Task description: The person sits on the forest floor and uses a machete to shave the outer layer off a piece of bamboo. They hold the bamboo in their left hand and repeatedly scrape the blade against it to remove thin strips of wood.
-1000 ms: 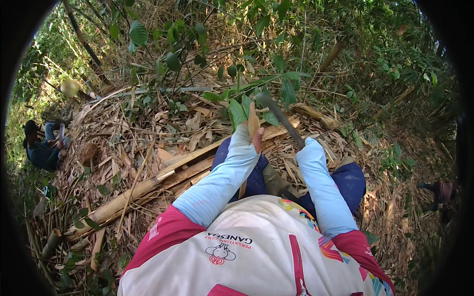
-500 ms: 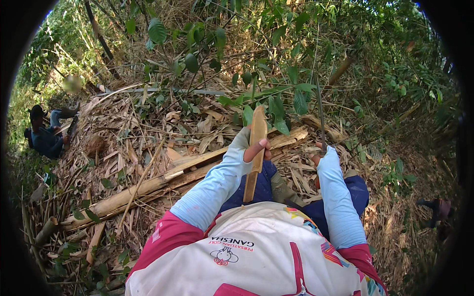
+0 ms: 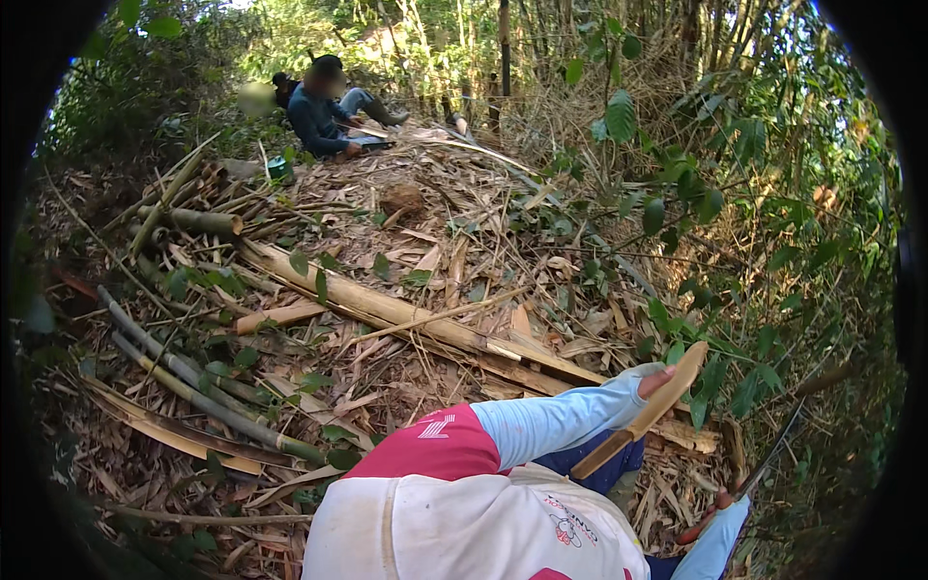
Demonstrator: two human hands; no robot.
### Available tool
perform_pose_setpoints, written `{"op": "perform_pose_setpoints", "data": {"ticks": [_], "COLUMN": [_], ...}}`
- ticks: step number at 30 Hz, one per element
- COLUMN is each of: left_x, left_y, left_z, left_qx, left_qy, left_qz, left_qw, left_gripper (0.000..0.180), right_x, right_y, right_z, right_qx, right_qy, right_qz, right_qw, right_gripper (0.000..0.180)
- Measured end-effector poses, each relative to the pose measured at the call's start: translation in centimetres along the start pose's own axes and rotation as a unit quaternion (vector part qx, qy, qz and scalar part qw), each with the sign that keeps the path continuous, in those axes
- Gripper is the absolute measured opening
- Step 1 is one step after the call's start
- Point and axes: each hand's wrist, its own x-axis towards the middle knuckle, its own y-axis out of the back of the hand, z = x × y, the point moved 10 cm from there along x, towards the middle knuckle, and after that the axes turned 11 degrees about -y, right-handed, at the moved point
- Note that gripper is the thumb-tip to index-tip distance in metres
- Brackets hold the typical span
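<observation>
My left hand [image 3: 646, 379], in a pale glove and light blue sleeve, grips a short flat bamboo slat [image 3: 667, 391] that slants up to the right at the lower right. Lower down, near the picture's edge, my right hand [image 3: 717, 505] holds the handle of a long dark knife [image 3: 770, 456]. Its blade points up and right and stays apart from the slat. My white and red shirt fills the lower middle.
Long split bamboo pieces [image 3: 387, 307] lie across the dry leaf litter. Green bamboo poles [image 3: 193, 387] lie at the left. Another person [image 3: 319, 108] sits on the ground at the back. Leafy branches [image 3: 696, 213] crowd the right side.
The view has swung left, so my hands now sit at the lower right. The knife has dropped away from the slat to the lower right. The seated person now appears at the top.
</observation>
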Motion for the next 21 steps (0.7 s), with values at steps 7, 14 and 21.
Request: {"op": "perform_pose_setpoints", "data": {"ticks": [7, 14, 21], "left_x": [3.3, 3.5, -1.5], "left_y": [4.2, 6.9, 3.9], "left_z": [-2.7, -2.1, 5.7], "left_qx": [-0.042, 0.046, 0.005], "left_qy": [0.023, 0.082, -0.031], "left_qz": [0.049, 0.209, 0.082], "left_qw": [0.998, 0.973, 0.996], "left_gripper": [0.046, 0.076, 0.089], "right_x": [-2.0, -3.4, -8.8], "right_y": [-5.0, -4.2, -5.6], "right_z": [-0.7, 0.3, -1.4], "right_qx": [0.029, 0.091, -0.010], "right_qy": [-0.006, 0.014, 0.016], "right_qz": [-0.095, -0.147, -0.112], "right_qw": [0.995, 0.985, 0.994], "right_gripper": [0.062, 0.062, 0.059]}}
